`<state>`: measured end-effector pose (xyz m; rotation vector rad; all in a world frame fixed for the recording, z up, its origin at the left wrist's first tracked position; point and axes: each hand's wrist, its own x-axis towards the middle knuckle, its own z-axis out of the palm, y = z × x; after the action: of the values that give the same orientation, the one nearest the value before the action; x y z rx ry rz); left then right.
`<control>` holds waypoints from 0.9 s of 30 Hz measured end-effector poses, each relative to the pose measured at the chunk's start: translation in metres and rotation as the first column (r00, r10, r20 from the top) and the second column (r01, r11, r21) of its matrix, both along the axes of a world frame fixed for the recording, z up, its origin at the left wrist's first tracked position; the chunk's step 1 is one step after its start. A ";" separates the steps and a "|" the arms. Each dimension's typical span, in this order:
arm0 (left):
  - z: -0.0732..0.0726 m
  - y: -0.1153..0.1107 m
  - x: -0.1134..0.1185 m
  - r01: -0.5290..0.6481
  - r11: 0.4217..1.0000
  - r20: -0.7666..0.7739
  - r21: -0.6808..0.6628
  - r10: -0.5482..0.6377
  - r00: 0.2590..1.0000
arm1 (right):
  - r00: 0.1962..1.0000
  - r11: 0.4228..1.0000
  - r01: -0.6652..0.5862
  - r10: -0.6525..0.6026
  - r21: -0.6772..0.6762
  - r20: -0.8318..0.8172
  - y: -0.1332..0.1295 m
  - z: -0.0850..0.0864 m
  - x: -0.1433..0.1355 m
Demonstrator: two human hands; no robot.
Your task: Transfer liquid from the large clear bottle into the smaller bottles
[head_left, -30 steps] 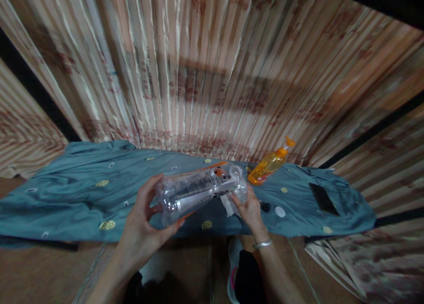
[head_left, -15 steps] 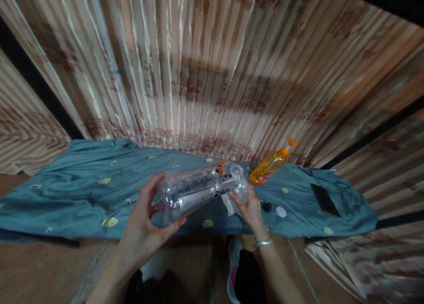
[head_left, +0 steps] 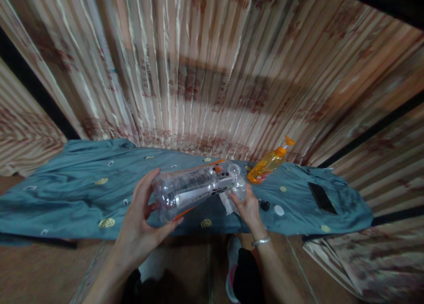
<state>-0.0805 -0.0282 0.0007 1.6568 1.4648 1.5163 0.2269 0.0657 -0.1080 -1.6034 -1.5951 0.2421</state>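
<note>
Reaches in with both bare forearms from the bottom of the head view, slanting inward toward the middle. Wraps the left hand (head_left: 139,218) around the base end of a clear plastic bottle (head_left: 195,191), with the thumb stretched along the near side and the other fingers bent around the far side. Clamps there in a broad, curved grasp, spread about as wide as the bottle itself. Angles the right hand (head_left: 249,208) up and to the left, with a silvery bracelet (head_left: 261,242) at the wrist. Pinches there, between thumb and bent fingers, some clear plastic (head_left: 241,191) at the bottle's other end; cannot tell whether part of the bottle or a separate piece. Holds the two hands well apart, with the bottle bridging them sideways above the teal cloth (head_left: 79,198), right end higher in view. Shows on the bottle a printed label edged in orange. Has white tissue (head_left: 228,205) near the right hand, then a small black object (head_left: 265,205) and a white disc (head_left: 278,210) to its right. Includes beyond these an amber pump bottle (head_left: 266,166) and, farther right, a dark phone-like slab (head_left: 322,198).
</note>
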 end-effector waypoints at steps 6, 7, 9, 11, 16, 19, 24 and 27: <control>0.004 -0.001 0.001 0.044 0.997 0.052 -0.069 -0.041 0.998 | 1.000 1.000 0.000 -0.001 0.025 0.007 0.000 -0.001 0.000; 0.005 -0.001 0.001 0.043 0.997 0.054 -0.067 -0.040 0.998 | 1.000 1.000 -0.001 0.001 0.031 0.012 0.000 -0.001 0.001; 0.005 -0.001 0.001 0.044 0.997 0.049 -0.062 -0.041 0.998 | 1.000 1.000 -0.003 0.003 0.031 0.018 0.000 -0.002 0.001; 0.005 -0.002 0.001 0.048 0.997 0.036 -0.053 -0.046 0.998 | 1.000 1.000 0.004 -0.004 0.024 0.020 0.000 -0.002 0.001; 0.006 -0.004 -0.001 0.061 0.998 0.007 -0.032 -0.061 0.998 | 1.000 0.999 -0.006 0.005 0.044 0.029 0.001 -0.004 0.001; 0.006 -0.006 -0.002 0.074 0.997 0.024 -0.039 -0.073 0.997 | 0.999 0.998 -0.015 0.013 0.061 0.033 0.001 -0.005 0.002; 0.004 -0.006 -0.003 0.088 0.995 0.027 -0.050 -0.087 0.996 | 0.999 0.999 -0.021 0.020 0.048 0.030 0.000 -0.004 0.002; 0.005 -0.006 -0.003 0.076 0.996 0.043 -0.056 -0.074 0.996 | 0.999 0.999 -0.016 0.015 0.045 0.031 0.000 -0.002 0.002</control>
<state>-0.0834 -0.0342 0.0057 1.6197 1.3961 1.4459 0.2285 0.0657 -0.1104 -1.5670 -1.6257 0.1889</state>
